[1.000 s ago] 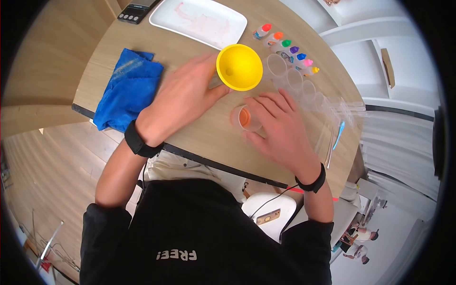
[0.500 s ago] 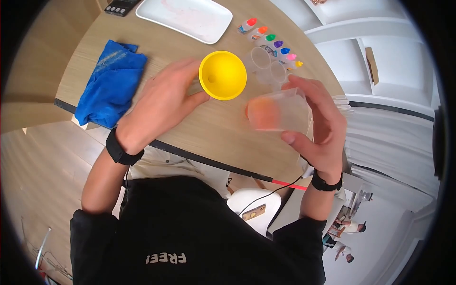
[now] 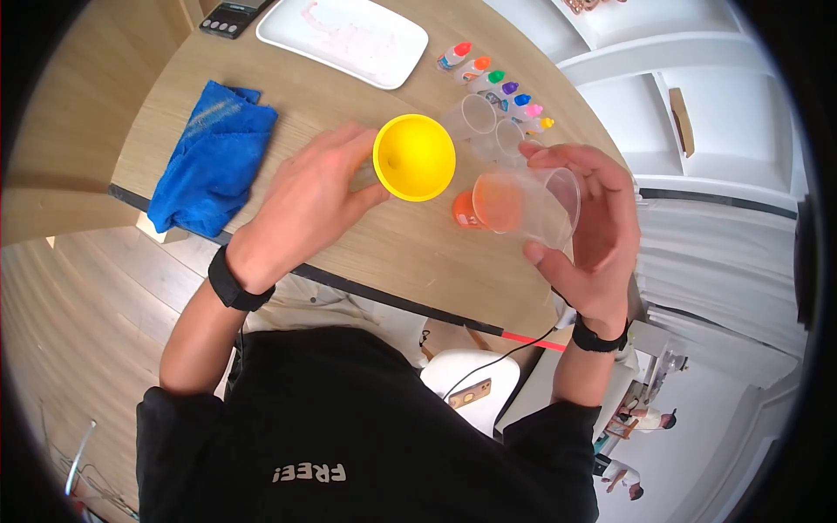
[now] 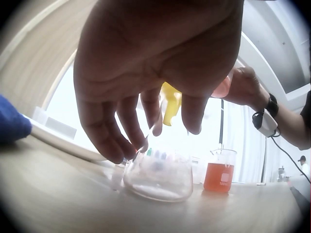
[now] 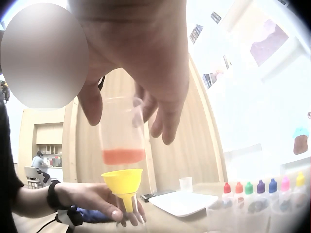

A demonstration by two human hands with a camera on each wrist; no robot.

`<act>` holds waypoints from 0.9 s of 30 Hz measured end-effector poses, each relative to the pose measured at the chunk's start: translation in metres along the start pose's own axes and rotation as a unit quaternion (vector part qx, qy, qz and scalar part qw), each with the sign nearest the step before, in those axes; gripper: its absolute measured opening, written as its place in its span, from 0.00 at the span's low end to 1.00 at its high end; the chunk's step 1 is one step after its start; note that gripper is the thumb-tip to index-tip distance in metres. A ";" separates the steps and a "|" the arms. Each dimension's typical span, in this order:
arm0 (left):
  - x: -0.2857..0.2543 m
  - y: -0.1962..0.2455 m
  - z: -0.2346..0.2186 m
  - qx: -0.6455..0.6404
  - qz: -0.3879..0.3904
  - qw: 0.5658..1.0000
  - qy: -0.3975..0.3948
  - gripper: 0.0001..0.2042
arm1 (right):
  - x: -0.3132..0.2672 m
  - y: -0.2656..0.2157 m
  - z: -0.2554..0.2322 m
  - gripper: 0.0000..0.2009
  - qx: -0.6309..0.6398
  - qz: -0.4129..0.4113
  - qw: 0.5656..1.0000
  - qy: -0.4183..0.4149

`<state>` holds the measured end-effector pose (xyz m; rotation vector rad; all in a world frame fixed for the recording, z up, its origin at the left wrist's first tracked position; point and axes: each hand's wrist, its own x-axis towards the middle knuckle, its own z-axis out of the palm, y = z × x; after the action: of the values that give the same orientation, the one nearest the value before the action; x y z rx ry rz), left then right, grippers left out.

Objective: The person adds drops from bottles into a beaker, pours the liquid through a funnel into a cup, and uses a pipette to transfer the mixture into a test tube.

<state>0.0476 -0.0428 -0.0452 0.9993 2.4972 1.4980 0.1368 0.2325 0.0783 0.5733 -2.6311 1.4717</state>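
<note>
My left hand holds the neck of a clear conical flask standing on the table in the left wrist view. A yellow funnel sits in the flask's mouth, its stem pointing down. To the right, my right hand grips a clear cup between thumb and fingers, off the table. Orange-red liquid lies at the bottom of this cup, just above the funnel in the right wrist view. A beaker of orange liquid stands beside the flask, partly behind the cup in the head view.
A blue cloth lies at the left. Farther back are a white tray and a black scale. Several dropper bottles with coloured caps form a row behind clear empty cups. The table's dark edge runs in front.
The right hand has lifted the cup from near the table and moved it to the right, uncovering the beaker in the head view. The left hand keeps its hold beneath the funnel.
</note>
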 end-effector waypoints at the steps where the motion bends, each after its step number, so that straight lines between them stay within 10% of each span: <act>1: -0.001 0.001 0.000 0.002 0.002 1.000 0.002 0.21 | 0.000 0.002 0.001 0.43 0.000 0.003 1.000 0.005; 13: -0.007 0.041 -0.021 -0.112 -0.051 0.992 -0.031 0.56 | 0.011 0.002 0.024 0.40 -0.221 -0.018 0.975 -0.002; 27: -0.001 0.038 -0.010 -0.096 0.002 0.995 -0.035 0.43 | 0.036 -0.002 0.026 0.31 -0.306 -0.086 0.948 -0.010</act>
<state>0.0632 -0.0386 -0.0096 1.0070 2.2550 1.6363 0.1072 0.1993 0.0749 0.7129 -2.7488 0.5462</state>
